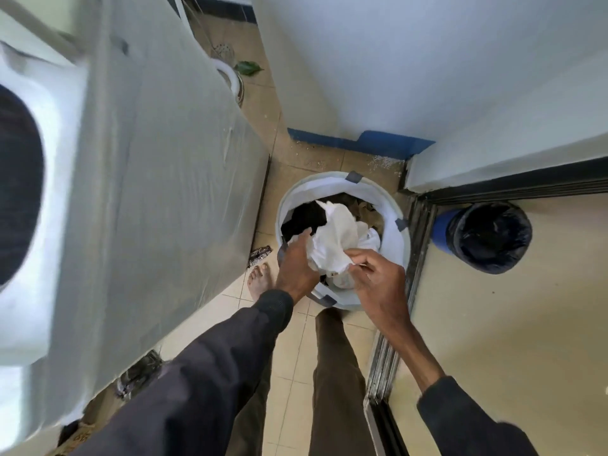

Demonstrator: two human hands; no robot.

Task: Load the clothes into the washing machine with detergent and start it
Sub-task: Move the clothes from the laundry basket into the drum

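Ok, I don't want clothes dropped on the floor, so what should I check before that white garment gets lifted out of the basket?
1. Right hand pinches the white garment: ok.
2. Left hand grips it too: cannot tell, fingers partly hidden.
3. Garment free of the black clothes beside it: cannot tell.
4. Basket stands upright: ok.
5. Washing machine opening uncovered: cannot tell, blurred.
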